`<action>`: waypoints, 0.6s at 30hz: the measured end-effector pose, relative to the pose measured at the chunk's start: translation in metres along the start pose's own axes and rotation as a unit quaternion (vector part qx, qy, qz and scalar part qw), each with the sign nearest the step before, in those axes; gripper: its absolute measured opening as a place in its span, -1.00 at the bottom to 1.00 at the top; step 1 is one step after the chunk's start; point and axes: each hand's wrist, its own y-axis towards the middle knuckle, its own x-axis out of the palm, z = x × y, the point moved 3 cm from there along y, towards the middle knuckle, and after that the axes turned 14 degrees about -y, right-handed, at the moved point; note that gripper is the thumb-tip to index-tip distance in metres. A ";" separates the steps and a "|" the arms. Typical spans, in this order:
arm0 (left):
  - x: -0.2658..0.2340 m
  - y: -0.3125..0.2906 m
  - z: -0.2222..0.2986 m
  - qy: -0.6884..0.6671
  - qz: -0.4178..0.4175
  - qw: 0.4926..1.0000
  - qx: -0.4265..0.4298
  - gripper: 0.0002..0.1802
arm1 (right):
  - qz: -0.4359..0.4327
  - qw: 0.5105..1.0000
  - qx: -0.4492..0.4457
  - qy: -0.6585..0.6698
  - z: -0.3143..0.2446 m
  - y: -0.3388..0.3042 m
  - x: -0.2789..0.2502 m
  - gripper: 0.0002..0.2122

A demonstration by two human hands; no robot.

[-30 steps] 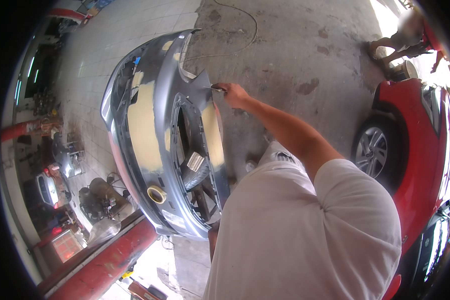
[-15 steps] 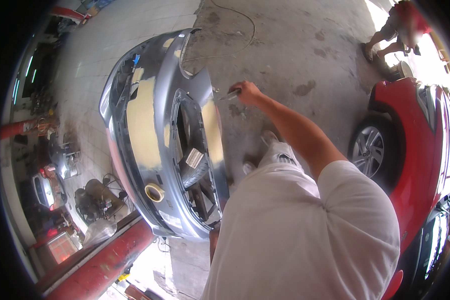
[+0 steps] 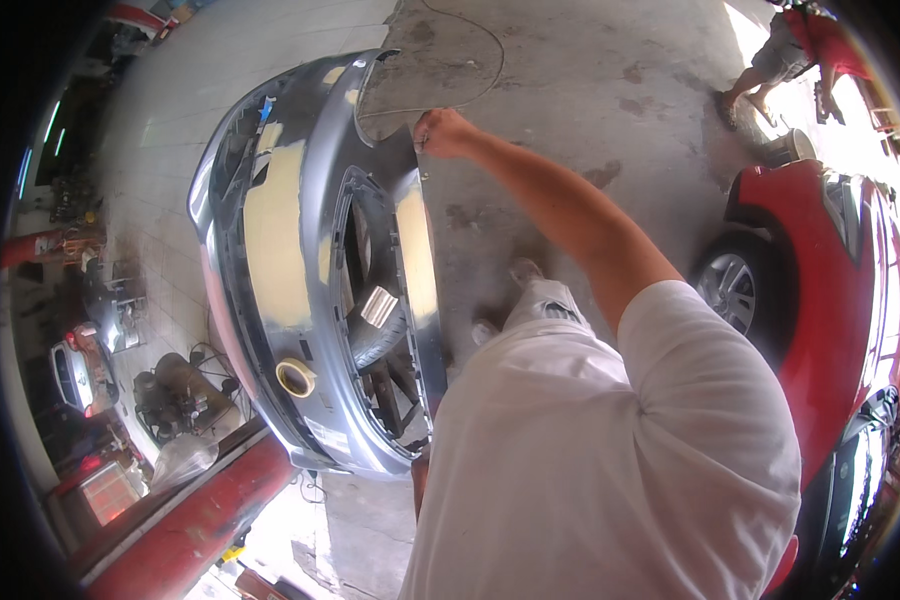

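A grey car bumper cover [image 3: 320, 220] stands to my left, with large patches of pale yellow filler [image 3: 275, 240] on its face. My right hand [image 3: 442, 133] is stretched out at its far end, closed, next to the edge of the cutout there. Half a second ago a flat grey blade like a putty knife stuck out of this hand; now the blade is hidden behind the fingers and the bumper's edge. My left hand is not visible; only a sliver of what may be its arm [image 3: 420, 482] shows between my shirt and the bumper.
A roll of masking tape [image 3: 295, 378] lies on the bumper. Through its opening show a tyre [image 3: 378, 340] and a small striped block [image 3: 379, 306]. A red car [image 3: 820, 330] stands at right, a red post [image 3: 200, 520] at lower left. Another person [image 3: 795, 55] is at far right.
My right hand has moved away from me and left, from beside the bumper to its far edge. The blade has gone out of sight. The whole view has shifted slightly.
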 end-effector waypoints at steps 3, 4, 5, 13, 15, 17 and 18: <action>0.003 0.000 -0.008 -0.007 0.002 1.000 0.000 -0.48 | -0.023 0.999 -0.013 -0.034 -0.009 -0.002 0.002 -0.78; 0.004 0.000 -0.010 -0.009 0.004 1.000 0.000 -0.48 | -0.028 0.999 -0.020 -0.041 -0.011 -0.003 0.003 -0.78; 0.004 0.000 -0.012 -0.011 0.003 1.000 0.000 -0.48 | -0.030 0.997 -0.031 -0.063 -0.014 -0.004 0.004 -0.78; 0.001 0.001 -0.026 -0.010 0.000 1.000 0.003 -0.48 | -0.030 0.989 0.124 0.078 -0.020 -0.026 0.016 -0.75; -0.002 0.002 -0.030 -0.011 0.001 1.000 0.004 -0.48 | -0.026 0.986 0.144 0.080 -0.023 -0.033 0.019 -0.74; -0.005 0.004 -0.034 -0.009 0.000 1.000 0.009 -0.48 | -0.037 0.995 0.094 0.021 -0.030 -0.036 0.021 -0.75; -0.007 0.005 -0.036 -0.006 -0.001 1.000 0.011 -0.48 | -0.047 0.993 0.103 0.041 -0.031 -0.038 0.024 -0.75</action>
